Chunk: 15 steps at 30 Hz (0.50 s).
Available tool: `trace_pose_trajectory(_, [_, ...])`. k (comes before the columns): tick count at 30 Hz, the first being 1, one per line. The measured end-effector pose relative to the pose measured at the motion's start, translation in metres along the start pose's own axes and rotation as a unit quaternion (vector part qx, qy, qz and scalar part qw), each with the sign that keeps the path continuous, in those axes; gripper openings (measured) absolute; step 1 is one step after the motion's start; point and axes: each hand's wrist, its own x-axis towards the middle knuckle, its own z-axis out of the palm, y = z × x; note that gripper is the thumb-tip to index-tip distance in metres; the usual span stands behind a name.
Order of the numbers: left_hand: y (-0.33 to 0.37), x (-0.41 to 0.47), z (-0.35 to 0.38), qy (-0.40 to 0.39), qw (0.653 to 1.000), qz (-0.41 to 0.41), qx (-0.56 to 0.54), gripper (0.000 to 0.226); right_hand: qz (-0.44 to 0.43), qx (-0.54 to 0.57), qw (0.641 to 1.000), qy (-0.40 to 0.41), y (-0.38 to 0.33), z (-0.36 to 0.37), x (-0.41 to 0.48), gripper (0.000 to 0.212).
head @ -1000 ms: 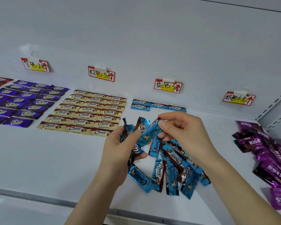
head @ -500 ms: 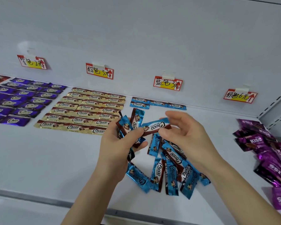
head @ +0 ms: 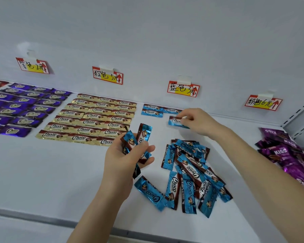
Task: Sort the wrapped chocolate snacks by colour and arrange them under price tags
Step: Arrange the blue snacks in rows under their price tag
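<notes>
One blue snack (head: pixel 175 122) is pinched by the right grip (head: pixel 198 121), just beside the blue row (head: pixel 152 109) laid under the blue price tag (head: pixel 183 89). Contact with the shelf (head: pixel 60 172) can't be told; the wrapper is blurred. A blue bundle (head: pixel 140 137) is grasped in the left grip (head: pixel 125 163). A loose blue pile (head: pixel 188 174) is heaped between the forearms. Gold snacks (head: pixel 91 118) and purple snacks (head: pixel 21 106) are laid out to the left.

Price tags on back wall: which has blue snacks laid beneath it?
The red-and-yellow paper tag second from right: blue foil snacks lie below it; purple rows and gold rows sit under tags further left.
</notes>
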Motion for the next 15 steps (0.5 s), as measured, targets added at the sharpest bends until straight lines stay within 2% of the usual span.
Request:
trace_pose_trajectory(2, [0.0, 0.001, -0.002, 0.007, 1.0, -0.001, 0.006, 0.025, -0.019, -0.126, 0.991, -0.029, 0.007, 0.007, 0.01, 0.029])
trace_pose_trajectory(4, [0.0, 0.002, -0.004, 0.008, 1.0, 0.001, 0.007, 0.025, -0.028, -0.176, 0.984, 0.005, 0.01, 0.013, 0.012, 0.032])
trace_pose_trajectory(7, [0.0, 0.003, -0.006, 0.01, 1.0, 0.001, 0.004, 0.024, -0.039, -0.16, 0.982, 0.096, 0.01, 0.017, 0.0, 0.034])
trace_pose_trajectory(8, [0.0, 0.004, -0.006, 0.009, 1.0, 0.001, 0.003, 0.024, -0.052, -0.16, 0.98, 0.101, 0.009, 0.019, -0.006, 0.033])
trace_pose_trajectory(12, [-0.002, 0.005, -0.003, 0.006, 1.0, -0.006, 0.006, 0.029, -0.069, -0.211, 0.975, 0.021, 0.007, 0.03, -0.016, 0.033])
trace_pose_trajectory(15, [-0.002, 0.005, -0.003, 0.002, 1.0, -0.007, 0.008, 0.03, -0.048, -0.196, 0.979, 0.023, 0.006, 0.031, -0.008, 0.032])
